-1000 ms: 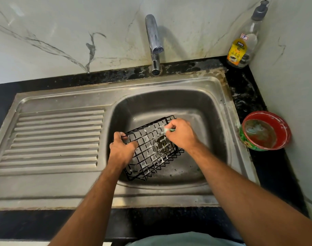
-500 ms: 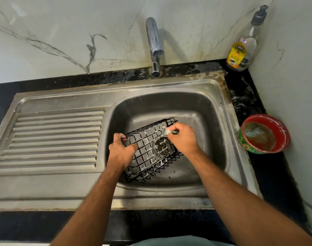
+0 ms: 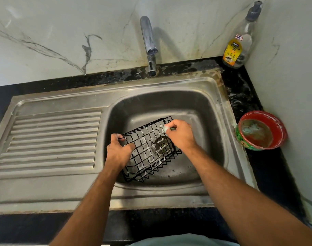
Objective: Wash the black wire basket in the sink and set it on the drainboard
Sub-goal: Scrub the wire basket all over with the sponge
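The black wire basket (image 3: 149, 151) is tilted inside the steel sink basin (image 3: 201, 110), with white soap foam on its wires. My left hand (image 3: 118, 150) grips the basket's left rim. My right hand (image 3: 180, 134) pinches a small green scrub pad (image 3: 166, 128) against the basket's upper right corner. The ribbed drainboard (image 3: 50, 139) lies to the left of the basin with nothing on it.
A chrome tap (image 3: 149, 45) stands behind the basin, with no water running. A dish soap pump bottle (image 3: 239, 41) sits in the back right corner. A red bowl of soapy liquid (image 3: 260, 130) stands on the black counter right of the sink.
My right hand with the scrub pad has shifted slightly along the basket's top edge. My left hand keeps its grip and the basket stays in the same place.
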A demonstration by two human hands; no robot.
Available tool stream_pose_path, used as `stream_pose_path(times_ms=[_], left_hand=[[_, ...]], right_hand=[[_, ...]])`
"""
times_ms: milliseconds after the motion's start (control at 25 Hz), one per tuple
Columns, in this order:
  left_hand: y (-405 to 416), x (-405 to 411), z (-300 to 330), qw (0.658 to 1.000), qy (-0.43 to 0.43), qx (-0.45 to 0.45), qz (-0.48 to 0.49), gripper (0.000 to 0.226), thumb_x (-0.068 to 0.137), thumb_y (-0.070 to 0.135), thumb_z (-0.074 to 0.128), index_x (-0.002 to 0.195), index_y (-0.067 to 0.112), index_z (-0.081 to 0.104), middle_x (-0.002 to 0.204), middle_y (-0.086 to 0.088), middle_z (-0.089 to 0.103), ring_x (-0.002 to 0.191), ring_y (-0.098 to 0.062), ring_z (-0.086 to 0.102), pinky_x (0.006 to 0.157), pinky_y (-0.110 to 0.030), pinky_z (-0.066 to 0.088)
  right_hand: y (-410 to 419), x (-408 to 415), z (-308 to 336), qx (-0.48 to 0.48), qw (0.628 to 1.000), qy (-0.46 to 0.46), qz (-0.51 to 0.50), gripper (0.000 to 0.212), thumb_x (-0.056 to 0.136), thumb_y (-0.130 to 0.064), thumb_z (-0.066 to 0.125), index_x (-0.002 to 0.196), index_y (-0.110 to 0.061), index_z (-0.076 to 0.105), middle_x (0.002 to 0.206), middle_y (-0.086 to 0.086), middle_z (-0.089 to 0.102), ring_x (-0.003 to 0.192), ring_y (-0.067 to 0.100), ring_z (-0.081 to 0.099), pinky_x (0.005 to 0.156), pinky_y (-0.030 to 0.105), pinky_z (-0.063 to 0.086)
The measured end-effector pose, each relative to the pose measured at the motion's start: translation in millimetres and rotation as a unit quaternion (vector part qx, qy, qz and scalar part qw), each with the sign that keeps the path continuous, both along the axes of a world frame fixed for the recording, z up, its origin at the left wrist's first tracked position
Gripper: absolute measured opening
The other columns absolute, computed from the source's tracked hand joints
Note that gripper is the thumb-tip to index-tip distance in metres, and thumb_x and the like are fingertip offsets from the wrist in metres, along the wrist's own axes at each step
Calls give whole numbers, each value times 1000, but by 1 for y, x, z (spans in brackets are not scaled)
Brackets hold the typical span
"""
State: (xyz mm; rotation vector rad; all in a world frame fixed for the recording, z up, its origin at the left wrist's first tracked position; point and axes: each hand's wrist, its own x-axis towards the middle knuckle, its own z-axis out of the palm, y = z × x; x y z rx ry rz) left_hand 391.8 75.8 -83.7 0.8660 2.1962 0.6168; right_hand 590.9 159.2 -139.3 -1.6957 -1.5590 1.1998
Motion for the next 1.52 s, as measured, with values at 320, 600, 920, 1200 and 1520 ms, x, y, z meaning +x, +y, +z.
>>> stream_pose_path(times_ms=[320, 600, 920, 1200, 1520], left_hand=[[1, -2, -4, 1000, 10, 4, -8, 30, 90, 15, 63, 114, 16, 46, 98, -12, 53, 62, -15, 47, 39, -17, 36], [4, -11, -12, 1000, -16, 3, 8, 31, 90, 20, 65, 114, 19, 46, 98, -8, 56, 68, -17, 49, 55, -28, 39], [-1, -4, -9, 1000, 2, 29, -11, 29, 89, 11, 65, 111, 15, 46, 89, -7, 52, 61, -15, 46, 45, -20, 37], [-1, -7, -14, 1000, -4, 27, -14, 32, 88, 10, 65, 113, 17, 46, 90, -11, 54, 60, -16, 47, 45, -22, 38], [-3, -8, -16, 999, 0, 32, -12, 31, 86, 12, 67, 109, 18, 47, 91, -12, 55, 64, -19, 49, 52, -25, 38]], right_hand=[[21, 20, -8, -9, 998, -46, -40, 11, 89, -13, 71, 97, -22, 71, 101, -6, 72, 83, 4, 64, 75, 13, 52], [-7, 2, -7, 26, 998, 17, 63, 20, 88, -5, 71, 104, -17, 72, 108, -4, 71, 96, 7, 67, 87, 20, 56], [17, -5, -9, 98, 993, 36, 59, 26, 85, -1, 70, 99, -23, 75, 104, -4, 71, 97, 7, 67, 93, 25, 55], [7, -2, -8, 119, 988, 11, 98, 29, 86, 2, 67, 103, -21, 73, 108, -4, 65, 97, 9, 64, 92, 24, 54], [33, 13, -8, 79, 996, -45, 4, 26, 88, -7, 69, 108, -22, 75, 108, -4, 72, 92, 3, 63, 93, 17, 51]])
